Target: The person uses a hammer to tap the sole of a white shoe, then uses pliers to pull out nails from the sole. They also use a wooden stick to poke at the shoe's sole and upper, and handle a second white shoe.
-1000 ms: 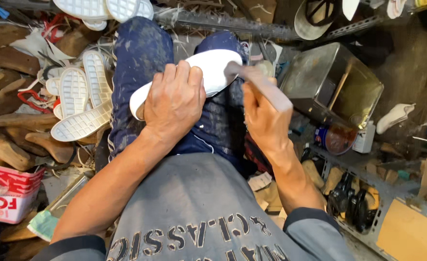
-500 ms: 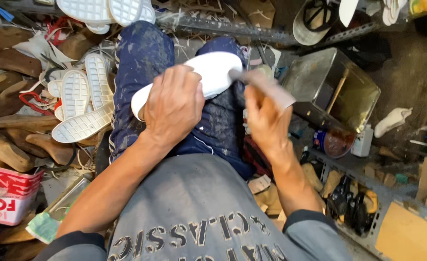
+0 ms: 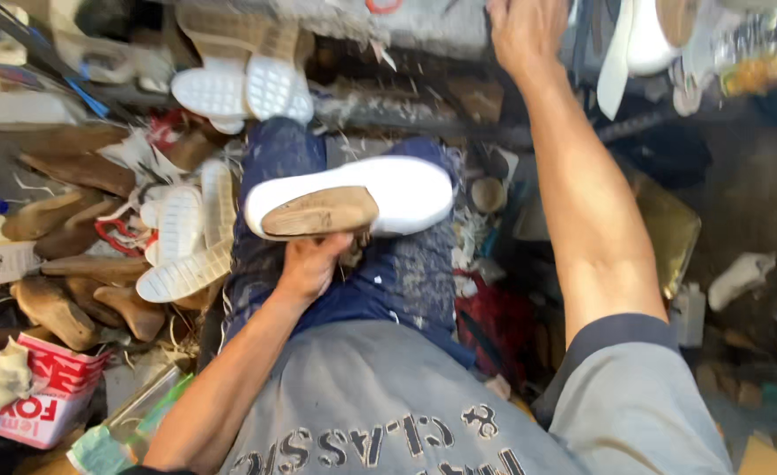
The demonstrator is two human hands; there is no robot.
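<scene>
Left hand [image 3: 311,264] has a grip from below on the shoe [image 3: 353,199], fingers curled under it near the heel end. The shoe is white, lies sideways across the lap on the blue trousers [image 3: 406,281], toe to the right. A tan wooden last [image 3: 318,213] shows in the shoe's opening, just above the hand.

Right hand [image 3: 522,31] is raised far up at the top edge of the frame, arm stretched out, well apart from the shoe. Fingers are partly cut off by the frame; cannot tell if its grip is clenched or released, or on anything. It sits near a grey ledge [image 3: 424,26] and next to white soles [image 3: 639,44] hanging at top right.

Grey shirt [image 3: 380,413] fills the bottom of the view.

Left of the lap: a heap of white ribbed soles [image 3: 186,237], some flat, some tilted. Two more white soles [image 3: 243,92] lie above the knees. Brown wooden lasts [image 3: 63,303] are piled at far left, touching each other. A red-and-white box [image 3: 50,400] sits at lower left with a pale rag [image 3: 6,378] on it.

Right of the lap: a metal tin [image 3: 670,233], mostly behind the right forearm. A red item [image 3: 494,321] lies by the right thigh, too blurred to tell what it is.
</scene>
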